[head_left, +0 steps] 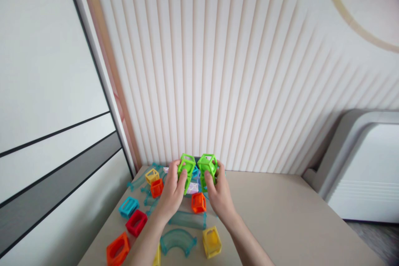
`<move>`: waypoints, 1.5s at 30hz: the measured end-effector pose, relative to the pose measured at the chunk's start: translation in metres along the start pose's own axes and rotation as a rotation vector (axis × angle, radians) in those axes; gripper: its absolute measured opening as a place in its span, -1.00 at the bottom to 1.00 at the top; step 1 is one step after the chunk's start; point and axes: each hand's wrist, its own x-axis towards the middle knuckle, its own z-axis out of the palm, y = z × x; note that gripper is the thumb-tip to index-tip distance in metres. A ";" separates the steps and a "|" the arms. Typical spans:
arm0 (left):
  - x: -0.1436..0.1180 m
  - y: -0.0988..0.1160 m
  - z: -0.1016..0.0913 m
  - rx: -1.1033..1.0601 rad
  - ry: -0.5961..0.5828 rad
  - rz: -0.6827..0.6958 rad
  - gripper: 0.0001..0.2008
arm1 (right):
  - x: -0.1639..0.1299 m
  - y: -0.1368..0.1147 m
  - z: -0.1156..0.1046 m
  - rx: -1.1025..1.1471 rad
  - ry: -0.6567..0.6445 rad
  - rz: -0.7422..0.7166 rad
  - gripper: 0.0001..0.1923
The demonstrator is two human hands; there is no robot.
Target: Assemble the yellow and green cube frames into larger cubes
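Note:
My left hand (pixel 172 189) is closed around a green open-frame block (pixel 187 163), thumb across its near side. A second green open-frame block (pixel 208 161) is gripped in my right hand (pixel 220 193). Both blocks are held up side by side above the far part of the table, with a narrow gap between them. Below and between my hands lie an orange frame block (pixel 198 203) and a pale purple piece (pixel 192 188). Some pieces behind my hands are partly hidden.
On the table (pixel 268 208) lie a curved teal track (pixel 178 241), a straight teal track (pixel 187 219), a yellow block (pixel 212 242), a red block (pixel 136 222), a blue block (pixel 129 207) and several others. A ribbed wall (pixel 212 70) stands behind; a grey-white headboard-like panel (pixel 368 166) is at right.

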 end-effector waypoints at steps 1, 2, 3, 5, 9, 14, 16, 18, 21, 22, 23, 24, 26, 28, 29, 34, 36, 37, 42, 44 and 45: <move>0.002 -0.004 -0.008 0.079 0.010 0.032 -0.73 | 0.002 0.000 -0.003 -0.043 -0.009 0.018 -0.48; 0.005 -0.008 -0.016 0.161 0.016 0.065 -0.74 | 0.004 -0.001 -0.006 -0.086 -0.031 0.049 -0.47; 0.007 -0.013 -0.025 0.241 0.022 0.096 -0.74 | 0.006 -0.001 -0.010 -0.131 -0.057 0.081 -0.46; 0.012 -0.023 -0.041 0.395 0.040 0.139 -0.72 | 0.012 -0.002 -0.017 -0.258 -0.090 0.130 -0.44; 0.016 -0.041 -0.060 0.649 -0.037 0.073 -0.70 | 0.020 -0.001 -0.025 -0.545 -0.127 0.220 -0.44; 0.017 -0.048 -0.057 0.841 -0.187 -0.035 -0.70 | 0.020 0.003 -0.024 -0.718 -0.214 0.197 -0.46; 0.017 -0.049 -0.054 0.862 -0.216 -0.046 -0.69 | 0.019 0.003 -0.026 -0.750 -0.287 0.189 -0.44; 0.017 -0.050 -0.053 0.863 -0.244 -0.046 -0.67 | 0.018 0.003 -0.033 -0.789 -0.391 0.200 -0.40; 0.016 -0.051 -0.052 0.843 -0.287 -0.036 -0.64 | 0.016 0.003 -0.047 -0.901 -0.536 0.221 -0.39; 0.016 -0.052 -0.051 0.836 -0.295 -0.036 -0.64 | 0.016 0.004 -0.051 -0.943 -0.569 0.231 -0.39; 0.016 -0.052 -0.051 0.832 -0.296 -0.040 -0.63 | 0.015 0.005 -0.055 -0.981 -0.594 0.243 -0.40; 0.015 -0.052 -0.051 0.828 -0.296 -0.045 -0.63 | 0.015 0.006 -0.057 -1.012 -0.614 0.254 -0.43; 0.014 -0.053 -0.050 0.812 -0.300 -0.054 -0.61 | 0.014 0.009 -0.060 -1.049 -0.639 0.265 -0.51; 0.013 -0.055 -0.050 0.790 -0.314 -0.049 -0.58 | 0.014 0.012 -0.059 -1.059 -0.655 0.265 -0.58; 0.012 -0.056 -0.051 0.786 -0.326 -0.045 -0.58 | 0.015 0.013 -0.058 -1.060 -0.659 0.262 -0.60; 0.010 -0.061 -0.053 0.887 -0.394 -0.071 -0.58 | 0.015 0.013 -0.056 -1.046 -0.683 0.238 -0.59; 0.009 -0.062 -0.053 0.918 -0.410 -0.085 -0.57 | 0.015 0.013 -0.056 -1.037 -0.695 0.231 -0.57; 0.008 -0.062 -0.053 0.922 -0.414 -0.087 -0.56 | 0.015 0.013 -0.057 -1.033 -0.701 0.228 -0.56; 0.006 -0.061 -0.053 0.903 -0.403 -0.083 -0.54 | 0.017 0.013 -0.060 -1.021 -0.685 0.244 -0.51; 0.006 -0.058 -0.054 0.910 -0.391 -0.088 -0.58 | 0.018 0.013 -0.060 -1.026 -0.651 0.264 -0.52; 0.006 -0.056 -0.054 0.917 -0.388 -0.094 -0.61 | 0.018 0.012 -0.059 -1.030 -0.633 0.272 -0.53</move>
